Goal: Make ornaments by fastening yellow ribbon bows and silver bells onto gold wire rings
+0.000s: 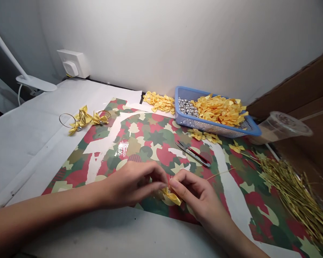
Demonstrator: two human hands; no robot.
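The left hand [131, 184] and the right hand [196, 193] meet at the lower middle of the work area. Both are closed in a fingertip pinch on a yellow ribbon bow [171, 196], which is held just above the patterned wrapping paper [156, 138]. A thin gold tie [220, 173] extends rightward from behind the right hand.

Red-handled snips [192, 154] lie on the paper, above the hands. A blue plastic basket [204, 125] stands at the far edge of the paper and holds silver beads [187, 106] beside a heap of yellow bows [219, 110]. A second pile of bows [158, 102] lies just left of the basket. Gold wire rings [83, 118] with bows attached rest at the paper's left corner. A bundle of gold ties [293, 193] lies at right, below a clear plastic cup [281, 127].
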